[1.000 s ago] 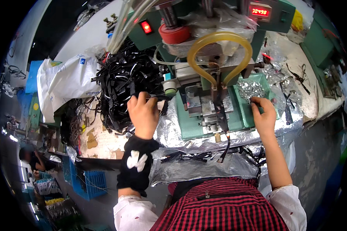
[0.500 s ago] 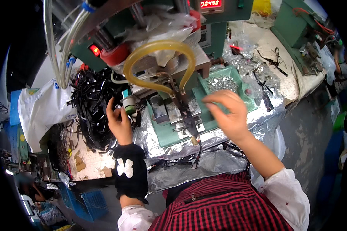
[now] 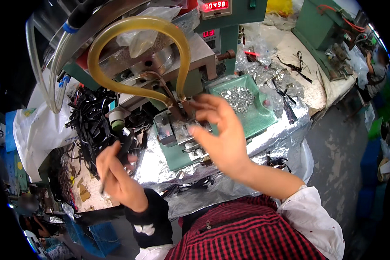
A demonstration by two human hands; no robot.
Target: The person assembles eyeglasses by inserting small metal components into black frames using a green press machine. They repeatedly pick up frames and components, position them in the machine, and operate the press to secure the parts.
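Note:
My left hand [image 3: 121, 184] is at the near left, its fingers closed around a long, slim black strip [image 3: 126, 146] that resembles a glasses temple. Motion blur softens its outline. A heap of similar black strips [image 3: 89, 121] lies just beyond this hand. My right hand [image 3: 224, 141] reaches over the metal fixture [image 3: 180, 130] of a green bench press, thumb and fingers apart, with nothing visible between them. It hides part of the fixture. Two copper-coloured bars [image 3: 176, 107], fed by a looped yellow hose [image 3: 184, 56], come down right beside its fingertips.
A green tray [image 3: 264, 119] of small shiny metal pieces [image 3: 238, 99] stands right of the fixture. Silver foil [image 3: 149, 162] covers the bench front. Loose black frame parts [image 3: 297, 67] and clear plastic bags lie at the back right. A white sack [image 3: 41, 134] sits at the left.
The black part that jutted from the fixture's front is gone from there. My right hand moved left over the fixture. My left hand came nearer, now with a black strip. The view shifted.

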